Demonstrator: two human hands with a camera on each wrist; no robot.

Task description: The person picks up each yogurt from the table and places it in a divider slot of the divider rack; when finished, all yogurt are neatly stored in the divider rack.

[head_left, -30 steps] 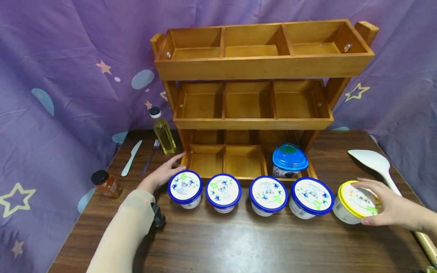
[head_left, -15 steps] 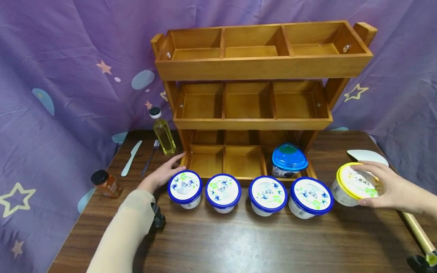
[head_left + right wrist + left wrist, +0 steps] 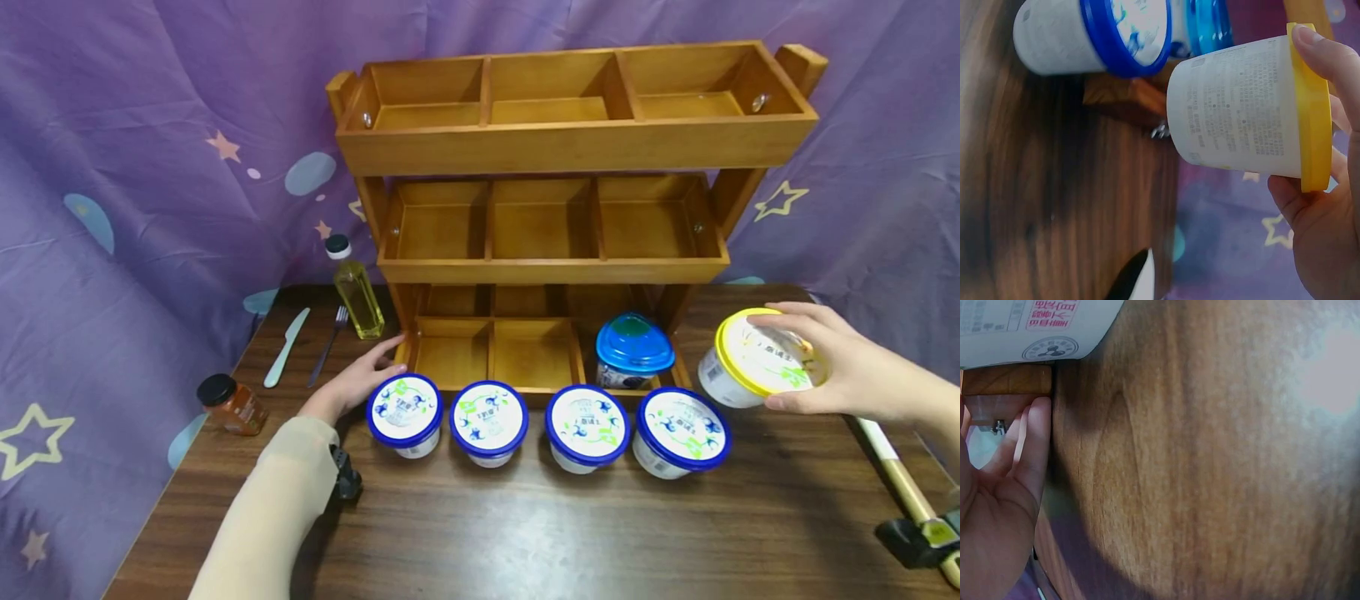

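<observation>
the right hand (image 3: pixel 840 362) grips the tub with the yellow lid (image 3: pixel 738 379), with the thumb on one side of the lid and fingers on the other. the tub looks to be up off the table (image 3: pixel 510 533), beside the right end of the wooden shelf (image 3: pixel 576 148). the left hand (image 3: pixel 360 383) holds no tub; its fingers are mostly straight and rest on the left end of the shelf.

the tub is likely light, but i can't see how full it is. its side looks a bit stiff, though a hard squeeze could bend it. the lid looks smooth, so it may slip. the lid could also pop off if it carries all the weight, so a hold under the rim, round the white side, seems safer. it doesn't look easy to break.

now count: one yellow-lid tub, four blue-lid tubs (image 3: pixel 588 425) in a row in front of the shelf, and one blue-topped pot (image 3: pixel 636 346) in the bottom right box. the shelf has three rows, with three boxes in each. on the left are one oil bottle (image 3: pixel 357 296), one jar (image 3: pixel 232 404), one knife (image 3: pixel 287 348) and one fork (image 3: pixel 327 346).
</observation>
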